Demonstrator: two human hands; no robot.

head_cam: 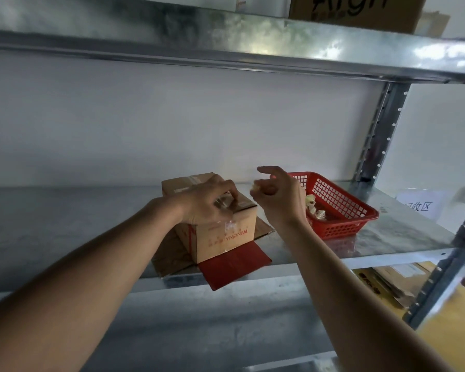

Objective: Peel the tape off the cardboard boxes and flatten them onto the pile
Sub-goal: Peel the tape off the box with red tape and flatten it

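A small brown cardboard box [226, 234] with red print stands upside down on a metal shelf [65, 232], on top of flattened cardboard [234, 264], one brown piece and one red. My left hand [207, 202] rests on the box's top, its fingers curled over clear tape [223, 204] at the near edge. My right hand [277, 194] hovers just right of the box, above the shelf. Its thumb and fingers pinch a small crumpled wad of tape [256, 187], with the index finger sticking up.
A red plastic basket [344, 210] with crumpled tape scraps sits to the right on the shelf. A paper label [419, 205] lies further right. Metal uprights [376, 135] frame the right side. Another shelf [226, 41] hangs overhead. More cardboard lies on the shelf below [395, 280].
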